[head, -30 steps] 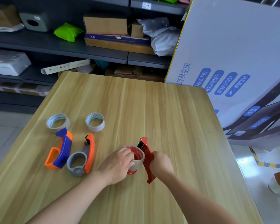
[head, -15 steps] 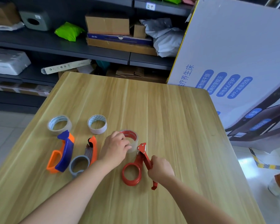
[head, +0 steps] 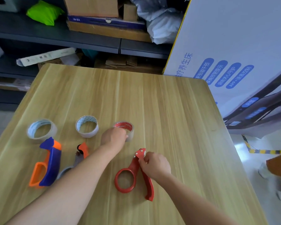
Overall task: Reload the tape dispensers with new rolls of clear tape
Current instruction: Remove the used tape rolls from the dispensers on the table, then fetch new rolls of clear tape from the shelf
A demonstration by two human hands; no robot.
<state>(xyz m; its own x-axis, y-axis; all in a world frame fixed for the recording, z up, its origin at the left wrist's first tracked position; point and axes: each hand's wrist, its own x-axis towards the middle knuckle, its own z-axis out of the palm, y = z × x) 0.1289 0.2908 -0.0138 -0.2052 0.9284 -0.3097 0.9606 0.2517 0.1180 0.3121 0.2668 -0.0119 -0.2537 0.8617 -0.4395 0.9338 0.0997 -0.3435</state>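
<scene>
– Clear tape roll with red core [head: 126, 128], position?
– Frame centre, flat on light wooden table [head: 169, 111]; left hand [head: 113, 137] curled round it.
– Right hand [head: 154, 165]?
– Pinching red plastic dispenser [head: 132, 166] at its head, lower centre.

A red dispenser [head: 134, 164] lies flat on the desk [head: 152, 103], its ring holder empty and its handle pointing toward the near edge. Just beyond it a red-cored roll [head: 130, 127] of clear tape rests on its side face. To its left sit a middle roll [head: 88, 134] and a left roll [head: 37, 140], both pale-cored. Nearer lie a blue-and-orange dispenser [head: 51, 161] and an orange-and-grey dispenser [head: 83, 149], the latter partly hidden
</scene>
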